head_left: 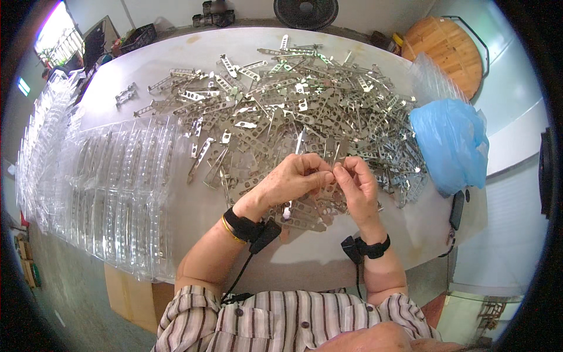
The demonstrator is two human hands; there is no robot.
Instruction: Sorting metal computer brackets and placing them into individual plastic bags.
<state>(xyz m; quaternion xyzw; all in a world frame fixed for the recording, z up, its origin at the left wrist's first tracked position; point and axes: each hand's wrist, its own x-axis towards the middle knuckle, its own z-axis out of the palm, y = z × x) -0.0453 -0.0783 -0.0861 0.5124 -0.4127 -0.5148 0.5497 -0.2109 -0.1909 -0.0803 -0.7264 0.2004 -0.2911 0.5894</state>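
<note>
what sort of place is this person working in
Probably a small workshop or packing room: perforated metal strips lie heaped on a white table, with clear plastic trays at its left side and a black fan beyond.

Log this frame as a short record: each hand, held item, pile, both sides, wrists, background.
left hand: fingers curled, fingertips brought together near the right hand
right hand: thumb and fingers pinched, close beside the left fingertips
held item: cannot tell; fingers hide it
pile: many loose silvery metal pieces, flat, with holes, heaped on a white table
left side: clear plastic trays
right side: blue plastic bag, next to the pile
wrists: black strap on each
background: black fan, round wooden board
</note>
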